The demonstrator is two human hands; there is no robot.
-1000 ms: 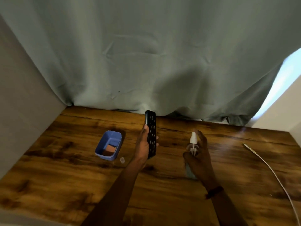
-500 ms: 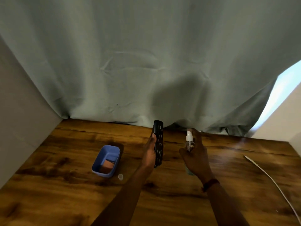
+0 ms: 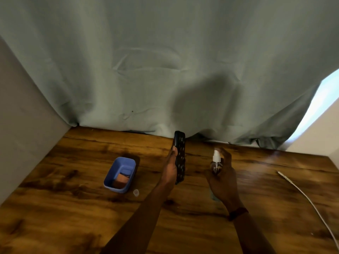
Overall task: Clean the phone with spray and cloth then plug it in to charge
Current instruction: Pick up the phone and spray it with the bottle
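My left hand (image 3: 169, 169) holds a black phone (image 3: 180, 156) upright above the wooden table (image 3: 73, 208), its screen turned to the right. My right hand (image 3: 222, 177) grips a small clear spray bottle (image 3: 216, 163) with a white nozzle, a finger raised over the top, the nozzle facing the phone a short way to its right. An orange cloth (image 3: 120, 179) lies inside a blue plastic tub (image 3: 119, 174) to the left of the phone. A white charging cable (image 3: 308, 200) runs along the table's right side, its plug end toward the back.
A small clear cap (image 3: 136, 192) sits on the table beside the tub. A grey-green curtain (image 3: 165, 70) hangs along the back edge. A pale wall (image 3: 23, 134) closes the left side.
Both hands have stayed close together with phone and bottle; the bottle has drifted slightly away from the phone again. The view tilted upward, then back down a little.
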